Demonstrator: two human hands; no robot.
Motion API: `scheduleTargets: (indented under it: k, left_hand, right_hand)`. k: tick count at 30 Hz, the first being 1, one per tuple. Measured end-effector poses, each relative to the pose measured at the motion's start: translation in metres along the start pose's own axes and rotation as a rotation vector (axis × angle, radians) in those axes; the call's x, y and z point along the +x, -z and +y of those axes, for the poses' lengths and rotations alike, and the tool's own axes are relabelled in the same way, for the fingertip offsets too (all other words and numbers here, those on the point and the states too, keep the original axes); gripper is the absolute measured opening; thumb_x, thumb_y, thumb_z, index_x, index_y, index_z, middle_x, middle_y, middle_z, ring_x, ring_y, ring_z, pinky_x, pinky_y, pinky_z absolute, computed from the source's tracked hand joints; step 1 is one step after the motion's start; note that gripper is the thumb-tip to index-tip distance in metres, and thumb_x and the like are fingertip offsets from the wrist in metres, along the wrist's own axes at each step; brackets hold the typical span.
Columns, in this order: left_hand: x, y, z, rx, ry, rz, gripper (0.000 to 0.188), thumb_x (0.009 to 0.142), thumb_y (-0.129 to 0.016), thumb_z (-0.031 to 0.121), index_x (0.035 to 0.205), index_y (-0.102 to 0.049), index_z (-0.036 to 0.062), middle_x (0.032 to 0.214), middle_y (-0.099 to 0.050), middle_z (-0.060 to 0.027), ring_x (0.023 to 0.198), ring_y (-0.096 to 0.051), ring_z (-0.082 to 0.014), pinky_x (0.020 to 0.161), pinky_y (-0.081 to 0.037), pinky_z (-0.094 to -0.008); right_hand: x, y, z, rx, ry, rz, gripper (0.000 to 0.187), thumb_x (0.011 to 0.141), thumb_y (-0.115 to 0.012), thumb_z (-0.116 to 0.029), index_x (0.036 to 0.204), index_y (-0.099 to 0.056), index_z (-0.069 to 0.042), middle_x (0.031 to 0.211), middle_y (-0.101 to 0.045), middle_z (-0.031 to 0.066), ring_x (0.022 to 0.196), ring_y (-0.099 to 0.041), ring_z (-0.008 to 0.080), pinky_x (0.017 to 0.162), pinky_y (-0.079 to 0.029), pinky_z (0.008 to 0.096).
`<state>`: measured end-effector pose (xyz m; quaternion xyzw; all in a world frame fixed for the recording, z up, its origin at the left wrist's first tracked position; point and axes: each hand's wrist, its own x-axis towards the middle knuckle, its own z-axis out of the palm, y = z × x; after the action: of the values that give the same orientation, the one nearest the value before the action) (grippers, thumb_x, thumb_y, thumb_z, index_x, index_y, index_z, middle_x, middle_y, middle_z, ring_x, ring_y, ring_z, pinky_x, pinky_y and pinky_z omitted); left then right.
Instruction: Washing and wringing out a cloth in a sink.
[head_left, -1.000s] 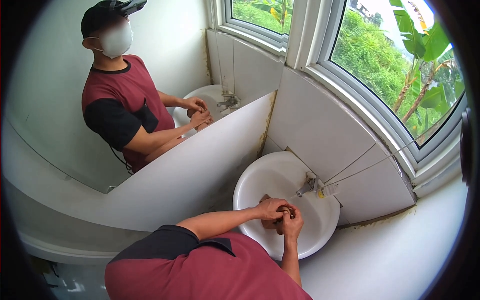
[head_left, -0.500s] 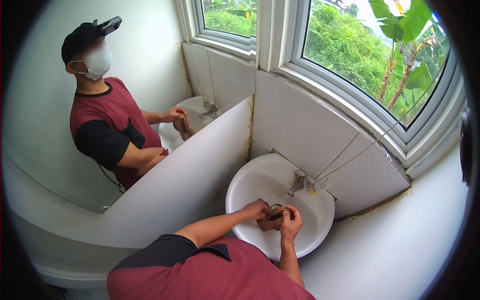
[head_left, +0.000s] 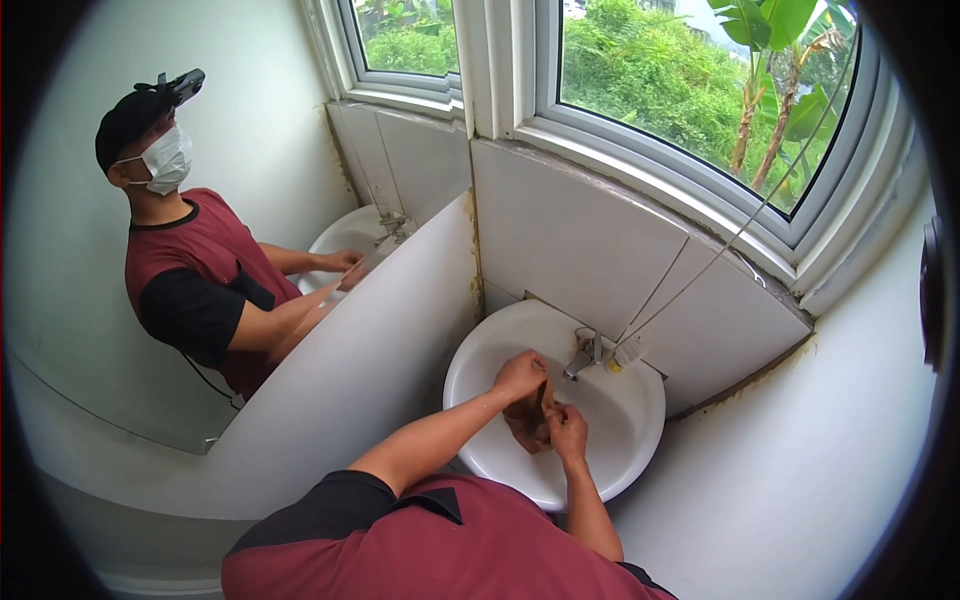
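Over the white washbasin (head_left: 625,470), my left hand (head_left: 521,374) is closed on the far end of a limp brown cloth-like piece (head_left: 524,424). My right hand (head_left: 568,432) pinches the same piece at its right side, nearer to me. Between the two hands the material hangs in folds down into the bowl; its exact kind cannot be made out. Just beyond the hands, the metal faucet (head_left: 583,357) stands at the basin's back rim, apart from both of them. Whether water runs from it is not visible.
To the left, a mirror (head_left: 60,300) reflects my arms and the basin. Right of the faucet sits a small clear container with yellow (head_left: 622,358). Thin cords (head_left: 700,275) slant down from the window (head_left: 680,110). White tiles (head_left: 590,240) line the wall behind.
My left hand has moved away from me and up, and the brown piece now hangs longer between my hands. The whole view has shifted slightly.
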<state>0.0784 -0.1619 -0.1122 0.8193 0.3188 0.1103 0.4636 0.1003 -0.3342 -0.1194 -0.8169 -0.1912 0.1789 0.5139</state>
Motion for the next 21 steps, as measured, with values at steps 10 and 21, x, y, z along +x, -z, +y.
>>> scheduleTargets:
  k: [10, 21]
  left_hand:
    - [-0.019, -0.027, -0.020, 0.118, 0.015, -0.492, 0.030, 0.076, -0.059, 0.027, 0.099, -0.063, 0.0069, 0.082, -0.064, -0.0114, 0.071, -0.060, -0.0248, 0.065, -0.049, -0.0315]
    - [-0.028, -0.008, -0.073, -0.830, 0.867, -0.487, 0.043, 0.084, -0.056, 0.048, 0.099, -0.060, 0.0074, 0.078, -0.058, -0.0088, 0.061, -0.055, -0.0224, 0.060, -0.051, -0.0428]
  right_hand:
    - [0.019, -0.047, 0.026, 0.443, -0.111, 0.253, 0.042, 0.089, -0.053, -0.029, 0.115, -0.045, 0.002, 0.110, -0.053, 0.0155, 0.096, -0.051, 0.0248, 0.083, -0.040, 0.0300]
    - [0.055, -0.058, 0.028, 0.185, -0.109, 0.033, 0.023, 0.078, -0.056, -0.024, 0.083, -0.062, -0.002, 0.077, -0.062, 0.0103, 0.067, -0.054, 0.0213, 0.064, -0.044, 0.0301]
